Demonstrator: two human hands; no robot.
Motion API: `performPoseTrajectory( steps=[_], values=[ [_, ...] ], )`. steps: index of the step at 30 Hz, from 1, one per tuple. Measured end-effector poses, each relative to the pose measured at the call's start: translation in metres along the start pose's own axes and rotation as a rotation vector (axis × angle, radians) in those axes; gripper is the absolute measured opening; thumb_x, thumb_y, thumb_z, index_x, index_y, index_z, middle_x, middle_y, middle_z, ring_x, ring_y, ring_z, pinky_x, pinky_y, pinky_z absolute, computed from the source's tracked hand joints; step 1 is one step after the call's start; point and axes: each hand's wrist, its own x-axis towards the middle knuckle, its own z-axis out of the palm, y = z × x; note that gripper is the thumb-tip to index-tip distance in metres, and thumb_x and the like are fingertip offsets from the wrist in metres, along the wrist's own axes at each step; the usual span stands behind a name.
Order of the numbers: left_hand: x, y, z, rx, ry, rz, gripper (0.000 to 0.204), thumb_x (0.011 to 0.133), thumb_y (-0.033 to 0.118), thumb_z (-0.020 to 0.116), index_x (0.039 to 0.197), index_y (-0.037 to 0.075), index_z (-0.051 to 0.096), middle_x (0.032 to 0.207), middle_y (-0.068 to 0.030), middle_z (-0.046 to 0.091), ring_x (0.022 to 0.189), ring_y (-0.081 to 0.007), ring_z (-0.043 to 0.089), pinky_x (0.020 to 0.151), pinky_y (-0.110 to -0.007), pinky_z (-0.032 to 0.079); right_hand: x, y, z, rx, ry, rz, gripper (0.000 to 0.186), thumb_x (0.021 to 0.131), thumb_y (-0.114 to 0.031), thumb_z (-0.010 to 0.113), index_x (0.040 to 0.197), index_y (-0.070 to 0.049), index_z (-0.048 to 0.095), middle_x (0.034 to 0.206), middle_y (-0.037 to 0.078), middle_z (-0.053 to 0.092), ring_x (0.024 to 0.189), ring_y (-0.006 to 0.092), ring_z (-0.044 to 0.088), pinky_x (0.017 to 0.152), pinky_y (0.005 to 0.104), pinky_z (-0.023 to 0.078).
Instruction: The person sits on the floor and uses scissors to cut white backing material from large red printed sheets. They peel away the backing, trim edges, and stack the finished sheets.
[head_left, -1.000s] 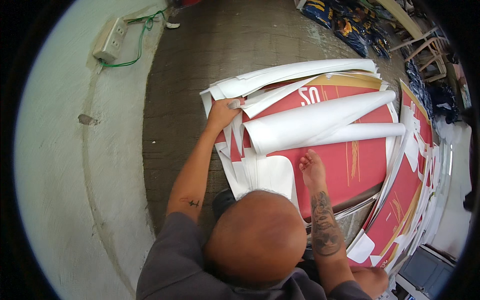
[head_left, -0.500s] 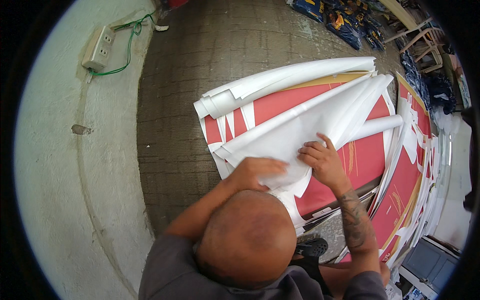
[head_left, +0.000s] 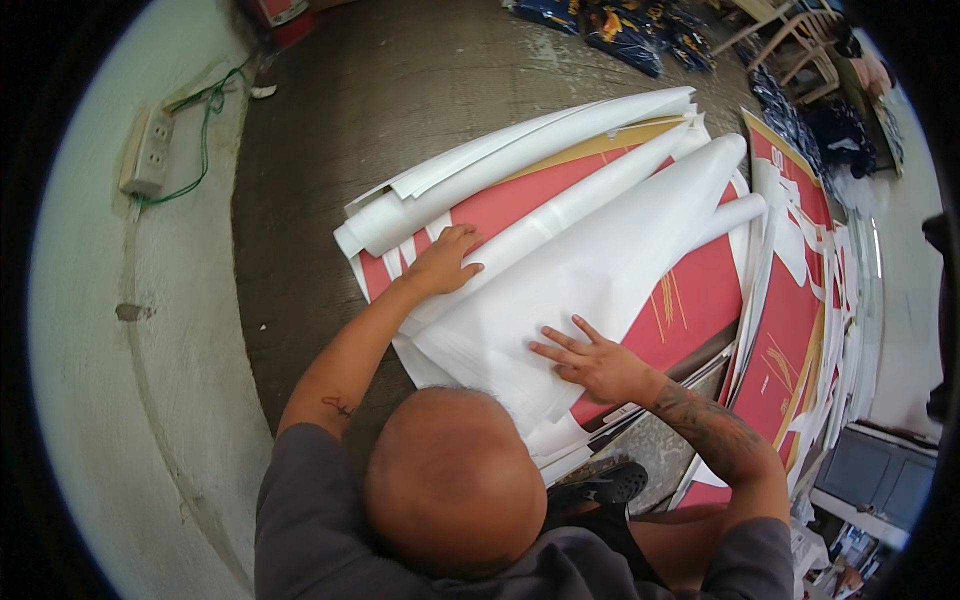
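Item: white sheets, large, smooth, loosely curled along the far edge, lying over a pile of red sheets with gold print, on the floor.
My left fingers: open, thumb apart, laid over the curl near its left end.
My right fingers: spread wide, resting on the white near its lower corner.
Surface and room: pale wall, outlet box, ridged grey-brown floor, dark-blue wrapped packets, second red-and-gold pile, grey cabinet.
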Motion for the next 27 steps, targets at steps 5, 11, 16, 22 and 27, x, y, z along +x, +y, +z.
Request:
performPoseTrajectory(
  steps=[5,11,16,22,27],
  values=[
    [0.020,0.028,0.021,0.040,0.063,0.042,0.061,0.085,0.019,0.071,0.139,0.003,0.046,0.134,-0.0176,0.050,0.128,-0.0340,0.046,0.106,-0.043,0.040,0.025,0.016,-0.011,0.167,0.205,0.154,0.085,0.068,-0.052,0.078,0.138,-0.012,0.051,0.163,0.008,0.019,0.151,0.0328,0.014,0.118,0.0600,0.016],
    [0.031,0.035,0.028,0.008,0.076,-0.091,0.054,0.088,0.011,0.065,0.138,0.004,0.046,0.130,-0.0182,0.052,0.124,-0.0359,0.047,0.105,-0.043,0.040,0.078,0.111,0.000,0.087,0.238,0.566,0.059,0.088,-0.052,0.059,0.131,-0.010,0.056,0.139,0.008,0.051,0.138,0.0280,0.038,0.117,0.0598,0.019],
    [0.026,0.030,0.037,0.269,0.205,0.093,0.050,0.088,0.005,0.059,0.138,0.008,0.050,0.136,-0.0155,0.049,0.129,-0.0365,0.043,0.108,-0.048,0.036,0.066,0.118,0.018,0.176,0.143,0.595,0.043,0.091,-0.041,0.060,0.122,-0.011,0.061,0.130,0.006,0.055,0.129,0.0268,0.045,0.115,0.0577,0.023],
    [-0.026,0.029,0.030,0.473,-0.093,0.254,0.058,0.088,0.008,0.059,0.144,0.015,0.047,0.157,-0.0131,0.029,0.143,-0.0369,0.028,0.113,-0.053,0.030,0.040,0.093,0.052,0.072,0.388,0.592,0.034,0.090,-0.033,0.062,0.116,-0.011,0.061,0.126,0.006,0.055,0.126,0.0275,0.046,0.109,0.0559,0.028],
    [-0.095,0.014,-0.011,0.331,-0.281,0.084,0.090,0.072,0.013,0.073,0.153,0.017,0.034,0.162,-0.0152,0.014,0.148,-0.0398,0.014,0.120,-0.053,0.019,0.041,0.085,0.063,0.246,0.409,0.655,0.030,0.090,-0.032,0.063,0.106,-0.007,0.065,0.117,0.006,0.057,0.123,0.0264,0.047,0.113,0.0576,0.024]
  ],
)
